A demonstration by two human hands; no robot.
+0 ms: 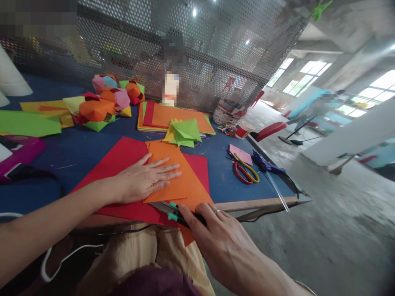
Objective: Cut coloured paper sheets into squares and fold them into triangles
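Observation:
My left hand [148, 179] lies flat with its fingers spread, pressing on a folded sheet of orange paper [175, 160]. Beneath that, a larger red sheet [111, 168] is spread on the blue table. My right hand [216, 234] is closed round scissors [173, 216] with dark handles and teal parts. Their grey blades point left at the lower edge of the orange paper and are partly covered by it. A piece of orange paper [185, 236] hangs below the scissors, past the table's front edge. My right fingers hide most of the handles.
Folded green paper [187, 132] rests before a stack of coloured sheets [179, 117]. Paper shapes [95, 109] stand at the back left. Red-and-yellow-handled scissors [245, 170], a blue glue gun [267, 164] and a paper cup [245, 130] are at right. A perforated metal screen [197, 53] stands behind.

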